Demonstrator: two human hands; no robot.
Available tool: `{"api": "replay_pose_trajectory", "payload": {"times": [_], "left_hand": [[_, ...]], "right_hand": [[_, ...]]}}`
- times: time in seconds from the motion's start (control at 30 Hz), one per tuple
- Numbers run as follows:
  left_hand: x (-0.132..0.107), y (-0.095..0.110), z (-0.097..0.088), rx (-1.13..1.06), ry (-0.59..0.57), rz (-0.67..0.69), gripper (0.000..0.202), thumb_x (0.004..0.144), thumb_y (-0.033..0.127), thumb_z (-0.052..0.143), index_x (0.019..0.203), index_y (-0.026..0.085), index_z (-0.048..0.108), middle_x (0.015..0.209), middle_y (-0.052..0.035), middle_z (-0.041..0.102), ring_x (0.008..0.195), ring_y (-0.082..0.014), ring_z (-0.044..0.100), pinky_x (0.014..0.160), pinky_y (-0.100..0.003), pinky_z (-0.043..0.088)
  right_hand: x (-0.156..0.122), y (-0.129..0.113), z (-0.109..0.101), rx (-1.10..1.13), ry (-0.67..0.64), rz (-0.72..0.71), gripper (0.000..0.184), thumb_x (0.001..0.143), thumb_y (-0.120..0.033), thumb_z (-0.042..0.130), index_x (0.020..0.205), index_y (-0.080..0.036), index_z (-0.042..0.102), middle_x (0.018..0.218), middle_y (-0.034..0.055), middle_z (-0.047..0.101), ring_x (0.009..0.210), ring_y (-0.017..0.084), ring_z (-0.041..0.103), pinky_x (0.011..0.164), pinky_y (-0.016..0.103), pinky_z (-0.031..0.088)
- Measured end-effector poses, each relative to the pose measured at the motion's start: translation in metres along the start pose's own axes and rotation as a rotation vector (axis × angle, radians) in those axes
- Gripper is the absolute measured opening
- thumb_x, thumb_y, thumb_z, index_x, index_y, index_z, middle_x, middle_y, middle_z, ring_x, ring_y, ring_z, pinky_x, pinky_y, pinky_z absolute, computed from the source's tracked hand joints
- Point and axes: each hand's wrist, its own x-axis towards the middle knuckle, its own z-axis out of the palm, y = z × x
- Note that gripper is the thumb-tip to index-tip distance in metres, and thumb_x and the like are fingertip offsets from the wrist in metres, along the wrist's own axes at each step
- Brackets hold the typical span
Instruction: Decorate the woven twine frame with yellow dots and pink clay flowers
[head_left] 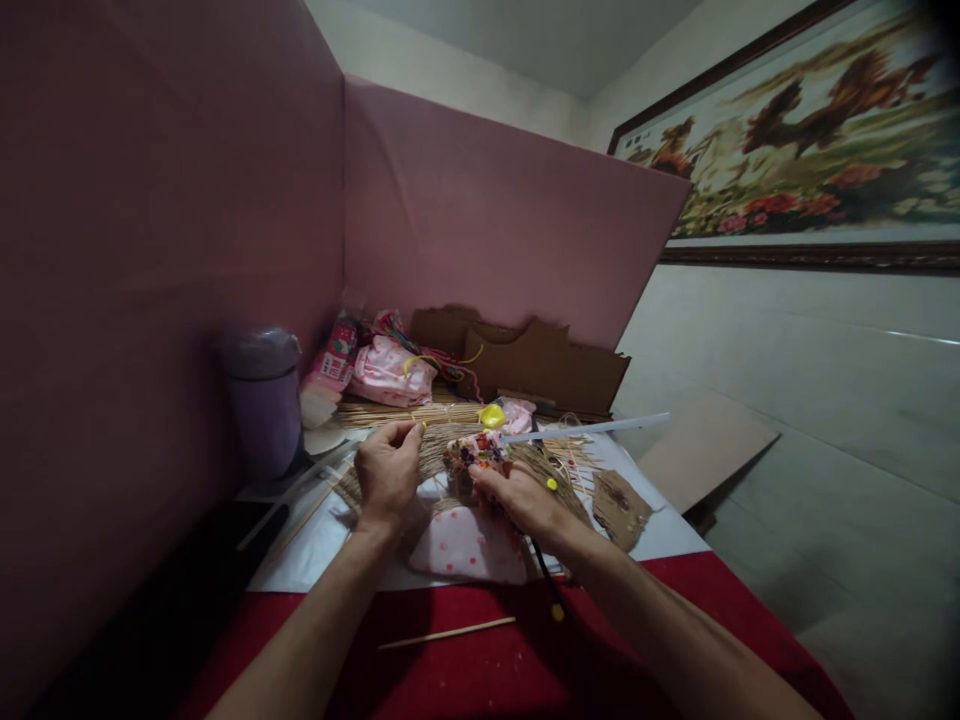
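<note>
My right hand is closed on a small floral cloth piece with dark, red and white patterning. To its left, my left hand is raised in a pinch. A tiny yellow tip shows at those fingertips; what they hold is too small to make out. Brown twine-like strands spread between and behind the hands. Below them lies a white cloth with pink dots. A black cord hangs by my right wrist, near a yellow piece. Beyond the floral cloth a long white stick points right.
A purple lidded container stands at left. Behind are a dotted pink bundle, coloured cords, thin sticks and torn cardboard. A brown scrap lies right. One wooden stick rests on the red cloth in front. Pink panels enclose the left and back.
</note>
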Motion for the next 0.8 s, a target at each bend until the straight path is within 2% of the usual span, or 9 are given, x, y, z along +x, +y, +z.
{"api": "replay_pose_trajectory", "payload": {"times": [0.23,0.8], "left_hand": [[0.0002,-0.0002,-0.0005,0.010,0.001,-0.007,0.021,0.068,0.034,0.060,0.070,0.014,0.068,0.066,-0.0038,0.066,0.062,-0.0164,0.057,0.060,-0.026,0.042],[-0.0004,0.0033,-0.0016,0.058,0.013,0.003,0.021,0.069,0.033,0.059,0.070,0.014,0.069,0.066,-0.0041,0.067,0.062,-0.0163,0.058,0.061,-0.026,0.043]], "right_hand": [[0.0029,0.0044,-0.0015,0.029,-0.038,-0.004,0.034,0.081,-0.037,0.045,0.056,-0.016,0.053,0.047,-0.0016,0.048,0.042,0.009,0.041,0.040,0.021,0.029],[0.0036,0.0029,-0.0020,0.028,-0.028,-0.040,0.034,0.080,-0.038,0.048,0.054,-0.017,0.051,0.045,-0.0016,0.048,0.043,0.009,0.040,0.041,0.021,0.029]]}}
